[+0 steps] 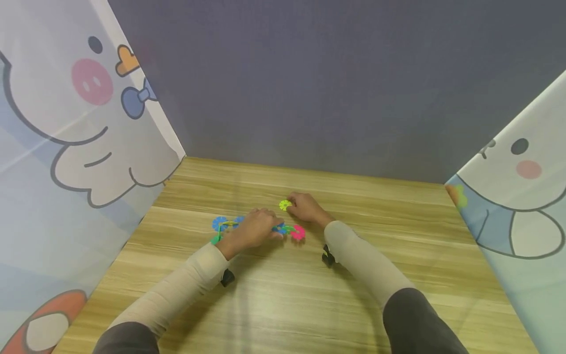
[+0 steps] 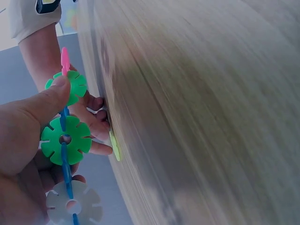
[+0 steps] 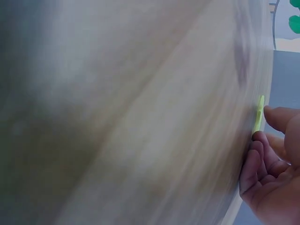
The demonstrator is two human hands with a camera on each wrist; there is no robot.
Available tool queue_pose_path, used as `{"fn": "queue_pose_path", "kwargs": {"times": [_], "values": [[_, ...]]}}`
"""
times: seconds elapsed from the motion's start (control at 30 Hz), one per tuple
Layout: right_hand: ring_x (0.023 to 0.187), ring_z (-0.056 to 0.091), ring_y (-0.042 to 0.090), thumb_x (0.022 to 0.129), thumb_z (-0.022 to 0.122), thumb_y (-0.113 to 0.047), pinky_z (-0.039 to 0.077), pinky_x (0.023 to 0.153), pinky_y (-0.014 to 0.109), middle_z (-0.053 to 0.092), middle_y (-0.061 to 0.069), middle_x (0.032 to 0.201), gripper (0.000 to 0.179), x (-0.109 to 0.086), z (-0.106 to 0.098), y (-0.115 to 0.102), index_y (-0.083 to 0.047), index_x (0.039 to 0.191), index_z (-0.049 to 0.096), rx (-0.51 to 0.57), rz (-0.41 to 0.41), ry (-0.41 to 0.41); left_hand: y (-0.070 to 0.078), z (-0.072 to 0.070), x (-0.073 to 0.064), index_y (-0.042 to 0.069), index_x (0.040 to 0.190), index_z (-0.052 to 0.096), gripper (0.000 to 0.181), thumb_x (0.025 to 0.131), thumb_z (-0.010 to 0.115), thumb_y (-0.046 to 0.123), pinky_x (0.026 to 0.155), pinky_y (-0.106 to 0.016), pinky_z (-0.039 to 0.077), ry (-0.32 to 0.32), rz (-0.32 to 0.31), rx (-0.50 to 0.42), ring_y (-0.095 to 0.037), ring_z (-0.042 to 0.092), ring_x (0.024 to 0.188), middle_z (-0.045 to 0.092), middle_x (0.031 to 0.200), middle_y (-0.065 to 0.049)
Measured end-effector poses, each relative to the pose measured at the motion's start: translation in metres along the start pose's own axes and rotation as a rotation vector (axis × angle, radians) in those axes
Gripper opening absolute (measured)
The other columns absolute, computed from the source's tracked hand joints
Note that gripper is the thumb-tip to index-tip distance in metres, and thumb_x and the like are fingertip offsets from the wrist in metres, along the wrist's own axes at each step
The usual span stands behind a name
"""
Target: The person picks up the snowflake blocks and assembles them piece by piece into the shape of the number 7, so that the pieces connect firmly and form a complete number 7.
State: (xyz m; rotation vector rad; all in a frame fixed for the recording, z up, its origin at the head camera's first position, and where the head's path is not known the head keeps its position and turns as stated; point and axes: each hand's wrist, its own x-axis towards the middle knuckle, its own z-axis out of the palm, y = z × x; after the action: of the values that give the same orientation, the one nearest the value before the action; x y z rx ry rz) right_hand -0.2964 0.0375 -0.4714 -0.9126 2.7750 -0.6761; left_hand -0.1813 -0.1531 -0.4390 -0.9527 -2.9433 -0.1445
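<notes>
My left hand holds a chain of notched snowflake discs by its middle. In the left wrist view the thumb presses on a green disc, with another green disc, blue discs seen edge-on and a pale disc in line below. At the chain's right end sits a pink disc; at its left end are a blue disc and a green disc. Farther back, my right hand has its thumb and curled fingers at the edge of a yellow disc, low over the table.
The wooden table runs back to a dark grey wall. Cartoon-printed panels stand at the left and right sides. Black wrist devices show under the left sleeve and right sleeve.
</notes>
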Motion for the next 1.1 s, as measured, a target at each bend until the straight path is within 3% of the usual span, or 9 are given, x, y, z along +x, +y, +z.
{"fn": "queue_pose_path", "kwargs": {"times": [0.27,0.57,0.83,1.1], "values": [[0.07,0.051,0.013,0.097,0.065,-0.016,0.051,0.076,0.032,0.059,0.001,0.08,0.039,0.001,0.001,-0.005,-0.001,0.133,0.061,-0.061,0.038,-0.007,0.002,-0.002,0.0,0.015,0.118,0.073,0.039,0.091,0.073,0.044,0.081,-0.043,0.057,-0.004,0.014,0.008,-0.022,0.067,0.092,0.074,0.101,-0.003],[0.087,0.062,0.019,0.098,0.067,-0.018,0.057,0.089,0.039,0.07,0.009,0.102,0.04,0.0,0.0,-0.004,0.0,0.133,0.06,-0.035,0.039,-0.014,0.001,-0.003,0.001,0.014,0.129,0.071,0.048,0.091,0.073,0.043,0.089,-0.047,0.056,-0.033,-0.016,-0.03,-0.024,0.068,0.102,0.075,0.111,-0.005],[0.071,0.05,0.013,0.095,0.07,-0.016,0.046,0.067,0.026,0.056,0.003,0.084,0.025,-0.005,-0.002,0.0,-0.004,0.114,0.058,0.048,0.063,-0.015,0.002,-0.003,0.002,0.013,0.122,0.073,0.043,0.09,0.075,0.042,0.086,-0.048,0.057,-0.018,-0.002,-0.031,-0.023,0.067,0.095,0.074,0.103,-0.004],[0.064,0.04,0.01,0.099,0.064,-0.016,0.035,0.06,0.022,0.045,-0.001,0.076,0.014,-0.011,-0.004,0.002,-0.008,0.095,0.054,0.045,0.006,-0.004,0.004,-0.003,0.002,0.014,0.122,0.073,0.043,0.09,0.075,0.043,0.083,-0.046,0.056,-0.019,-0.012,-0.02,-0.022,0.067,0.093,0.073,0.1,-0.003]]}}
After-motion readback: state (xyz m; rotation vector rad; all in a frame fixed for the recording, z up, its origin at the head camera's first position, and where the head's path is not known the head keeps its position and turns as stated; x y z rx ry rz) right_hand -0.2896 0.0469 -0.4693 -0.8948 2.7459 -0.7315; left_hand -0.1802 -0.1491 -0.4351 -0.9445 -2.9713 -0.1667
